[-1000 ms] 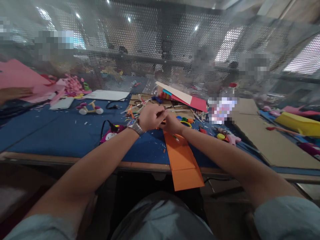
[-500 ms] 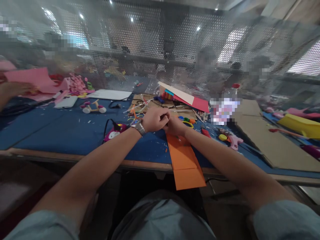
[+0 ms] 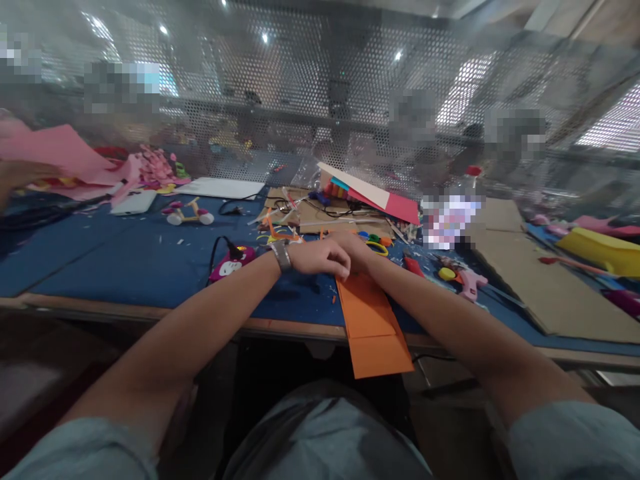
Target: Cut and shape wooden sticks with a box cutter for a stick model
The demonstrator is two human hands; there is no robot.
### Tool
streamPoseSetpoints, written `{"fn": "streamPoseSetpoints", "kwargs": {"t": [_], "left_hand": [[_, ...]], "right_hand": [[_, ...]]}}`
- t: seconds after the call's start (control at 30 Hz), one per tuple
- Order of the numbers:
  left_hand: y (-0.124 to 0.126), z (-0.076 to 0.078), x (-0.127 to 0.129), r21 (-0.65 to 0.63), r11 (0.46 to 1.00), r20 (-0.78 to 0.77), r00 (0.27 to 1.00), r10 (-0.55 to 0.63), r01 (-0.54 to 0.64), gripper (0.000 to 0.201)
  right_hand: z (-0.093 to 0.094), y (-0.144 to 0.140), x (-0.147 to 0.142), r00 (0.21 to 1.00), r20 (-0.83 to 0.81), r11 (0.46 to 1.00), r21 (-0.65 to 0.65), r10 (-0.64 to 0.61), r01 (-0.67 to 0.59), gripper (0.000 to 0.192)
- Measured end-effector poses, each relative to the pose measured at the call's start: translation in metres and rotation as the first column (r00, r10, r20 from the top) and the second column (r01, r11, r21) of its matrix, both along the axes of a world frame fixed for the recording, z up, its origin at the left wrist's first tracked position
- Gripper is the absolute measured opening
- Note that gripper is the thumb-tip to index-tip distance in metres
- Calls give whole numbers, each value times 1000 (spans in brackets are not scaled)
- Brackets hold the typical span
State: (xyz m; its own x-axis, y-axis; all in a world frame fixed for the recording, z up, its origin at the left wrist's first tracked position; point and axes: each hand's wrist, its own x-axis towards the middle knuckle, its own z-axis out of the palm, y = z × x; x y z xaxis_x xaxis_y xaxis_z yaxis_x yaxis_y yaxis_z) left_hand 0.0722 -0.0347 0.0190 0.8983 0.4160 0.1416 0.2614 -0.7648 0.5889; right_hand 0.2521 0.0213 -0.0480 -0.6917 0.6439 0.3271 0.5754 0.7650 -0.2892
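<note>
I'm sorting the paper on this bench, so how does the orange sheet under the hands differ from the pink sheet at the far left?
The orange sheet is a long narrow strip; the pink sheet is broader. The orange sheet lies flat with creases across it and overhangs the near table edge, while the pink sheet sits raised at the far left. The left hand rests on the orange sheet; another person's hand is at the pink one. Both are plain coloured paper.

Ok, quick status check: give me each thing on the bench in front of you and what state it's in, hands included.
left hand: palm down, fingers on the far end of the orange paper
right hand: mostly hidden behind the left hand
orange paper: flat, creased across, near end overhanging the table edge
wristwatch: on the left wrist
pink glue gun: lying on its side
white and red sheets: propped at a slant
</note>
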Motion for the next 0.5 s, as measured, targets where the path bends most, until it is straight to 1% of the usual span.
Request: {"fn": "streamPoseSetpoints", "kwargs": {"t": [0.03, 0.07, 0.1, 0.17, 0.3, 0.5], "left_hand": [[-1, -2, 2, -59, 996, -47, 997, -69, 66, 20], [-2, -4, 3, -105, 989, -81, 990, -117, 108, 22], [-3, -7, 5, -137, 982, -103, 984, -145, 130, 23], [-3, -13, 7, -161, 977, -129, 979, -160, 138, 27], [1, -23, 7, -108, 989, -161, 979, -122, 105, 36], [8, -30, 5, 10, 998, -192, 980, -55, 58, 30]], "right_hand": [[3, 2, 0, 999, 39, 1000, -2, 9, -9, 35], [5, 3, 0, 996, 87, 1000, -5, 17, -17, 36], [7, 5, 0, 991, 132, 1000, -6, 21, -20, 37], [11, 7, 0, 983, 183, 1000, -1, 16, -16, 37], [11, 8, 1, 971, 238, 1000, 17, 11, -16, 36], [8, 8, 5, 958, 285, 998, 46, 21, -35, 38]]}}
